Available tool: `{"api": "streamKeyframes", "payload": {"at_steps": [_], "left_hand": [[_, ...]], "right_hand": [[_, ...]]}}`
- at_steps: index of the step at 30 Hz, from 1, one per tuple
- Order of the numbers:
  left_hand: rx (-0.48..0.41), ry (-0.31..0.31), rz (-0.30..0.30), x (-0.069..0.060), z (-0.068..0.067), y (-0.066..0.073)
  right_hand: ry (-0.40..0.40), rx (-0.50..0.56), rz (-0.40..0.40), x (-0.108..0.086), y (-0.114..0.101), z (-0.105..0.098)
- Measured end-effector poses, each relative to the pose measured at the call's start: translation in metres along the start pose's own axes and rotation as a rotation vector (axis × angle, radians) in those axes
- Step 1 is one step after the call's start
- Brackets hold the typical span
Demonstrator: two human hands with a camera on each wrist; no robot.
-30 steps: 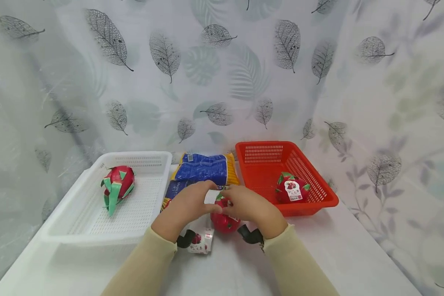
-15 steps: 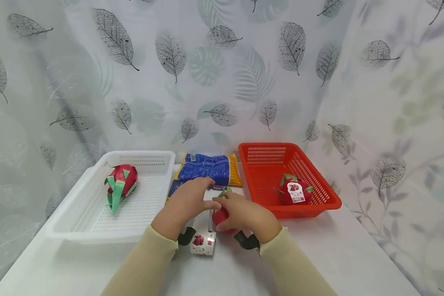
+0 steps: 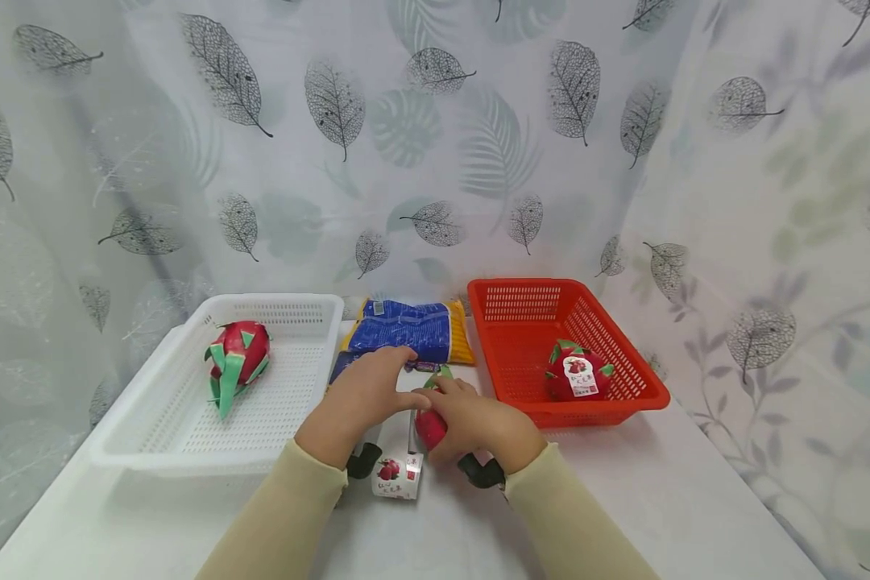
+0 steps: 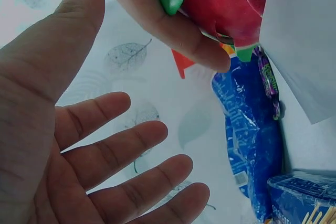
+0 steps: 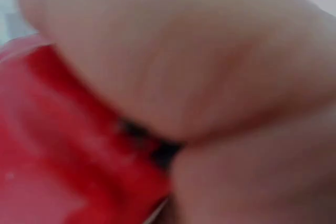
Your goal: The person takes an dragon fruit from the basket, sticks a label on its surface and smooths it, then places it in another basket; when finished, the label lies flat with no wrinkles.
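In the head view, my right hand (image 3: 482,423) grips a red dragon fruit (image 3: 429,428) with green tips, fingers over its top and thumb at its near side. My left hand (image 3: 358,399) is just left of it, thumb close to the right fingertips. The left wrist view shows that hand (image 4: 100,145) with spread fingers holding nothing; one right-hand finger lies along the fruit (image 4: 226,3). A white sheet or strip (image 4: 304,35) hangs beside the fruit. A label roll with fruit pictures (image 3: 397,478) rests below the hands. The right wrist view is blurred by close fingers and fruit (image 5: 47,145).
A white basket (image 3: 188,461) on the left holds a dragon fruit (image 3: 241,354). The red basket (image 3: 529,415) on the right holds a labelled one (image 3: 569,372). Blue-yellow packets (image 3: 406,326) lie between them at the back, with a small purple wrapped item (image 4: 269,80) nearby.
My right hand has turned over the fruit and now covers more of it. The white label seen between my hands is out of sight there. The head view has shifted slightly.
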State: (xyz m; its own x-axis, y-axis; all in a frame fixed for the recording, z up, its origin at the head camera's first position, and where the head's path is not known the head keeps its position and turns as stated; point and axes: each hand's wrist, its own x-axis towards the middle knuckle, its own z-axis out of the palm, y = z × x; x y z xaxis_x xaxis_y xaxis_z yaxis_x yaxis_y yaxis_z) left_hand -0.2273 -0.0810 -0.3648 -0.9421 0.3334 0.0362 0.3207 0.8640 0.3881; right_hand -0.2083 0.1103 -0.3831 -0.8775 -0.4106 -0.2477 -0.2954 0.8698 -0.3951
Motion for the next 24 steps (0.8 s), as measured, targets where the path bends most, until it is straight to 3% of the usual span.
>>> {"api": "streamKeyframes", "payload": {"at_steps": [13, 18, 24], "left_hand": [[-0.011, 0.004, -0.009, -0.0001, -0.0011, 0.0001], [-0.014, 0.01, -0.012, -0.0025, -0.0025, -0.0005], [0.003, 0.019, 0.0, -0.0014, -0.0034, -0.0007]], "right_hand": [[0.04, 0.01, -0.002, 0.0106, 0.0036, 0.007], [-0.001, 0.027, 0.024, 0.0077, 0.0031, 0.0036], [-0.022, 0.09, -0.005, 0.0065, 0.0046, -0.0002]]}}
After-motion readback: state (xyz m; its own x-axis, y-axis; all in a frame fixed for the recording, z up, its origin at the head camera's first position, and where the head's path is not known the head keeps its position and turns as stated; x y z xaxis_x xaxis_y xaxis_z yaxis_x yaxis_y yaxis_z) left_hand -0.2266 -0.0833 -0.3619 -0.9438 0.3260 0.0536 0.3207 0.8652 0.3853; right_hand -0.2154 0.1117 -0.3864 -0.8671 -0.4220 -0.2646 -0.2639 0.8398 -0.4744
